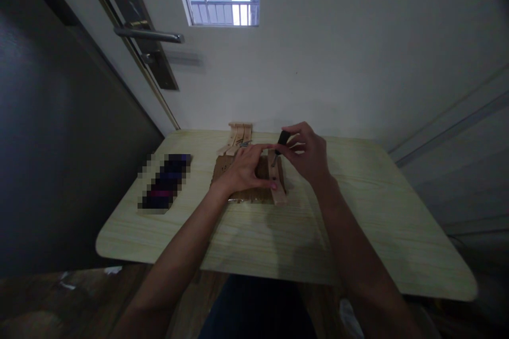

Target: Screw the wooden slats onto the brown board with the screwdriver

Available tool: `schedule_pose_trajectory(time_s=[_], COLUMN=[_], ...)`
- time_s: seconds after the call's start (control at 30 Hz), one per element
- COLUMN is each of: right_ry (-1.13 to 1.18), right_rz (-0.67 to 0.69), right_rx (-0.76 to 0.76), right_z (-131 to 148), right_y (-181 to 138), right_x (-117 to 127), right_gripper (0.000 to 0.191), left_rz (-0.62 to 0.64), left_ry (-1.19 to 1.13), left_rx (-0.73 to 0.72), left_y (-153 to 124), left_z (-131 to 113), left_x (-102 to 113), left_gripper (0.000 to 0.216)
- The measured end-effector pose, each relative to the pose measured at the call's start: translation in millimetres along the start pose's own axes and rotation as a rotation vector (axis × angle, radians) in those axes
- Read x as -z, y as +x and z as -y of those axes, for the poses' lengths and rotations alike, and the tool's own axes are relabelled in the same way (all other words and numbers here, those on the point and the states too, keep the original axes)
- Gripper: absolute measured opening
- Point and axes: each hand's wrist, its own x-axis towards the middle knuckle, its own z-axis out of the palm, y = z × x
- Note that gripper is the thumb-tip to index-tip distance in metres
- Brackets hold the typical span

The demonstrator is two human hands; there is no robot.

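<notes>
My right hand [308,151] is closed around the black handle of a screwdriver [283,138], tilted with its metal shaft pointing down. The shaft's tip meets a pale wooden strip [280,195] with dark holes along it. The strip lies across the right end of a brown cardboard piece [242,195]. My left hand [246,167] steadies the strip, its thumb pressed on the wood and its forefinger stretched toward the strip's far end, close to the screwdriver shaft. Whether a screw sits under the tip is too small to tell.
Behind my left hand lie more wooden strips [240,130] with several small metal screws [243,143] on them. A blurred dark flat object [167,183] rests on the left of the light wooden table [382,212]. A white door with a lever handle [149,35] stands beyond.
</notes>
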Motion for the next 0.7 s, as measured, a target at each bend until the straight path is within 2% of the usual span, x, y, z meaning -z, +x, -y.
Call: schedule_pose_trajectory(time_s=[0.27,0.43,0.7], right_ry=[-0.021,0.029,0.104], right_rz=[0.086,0.129,0.081], right_rx=[0.053,0.021,-0.048], right_z=[1.8,6.8,-0.7], right_y=[-2.6,-1.8,-0.8], right_x=[-1.1,5.0,2.8], right_gripper=[0.031,0.035,0.027], left_rz=[-0.018,-0.011,-0.005], left_ry=[0.000,0.000,-0.005], left_rx=[-0.031,-0.026,-0.023], left_y=[0.1,0.0,0.7], left_z=[0.8,1.8,-0.4], left_x=[-1.1,-1.6,0.0], left_gripper=[0.099,0.101,0.099])
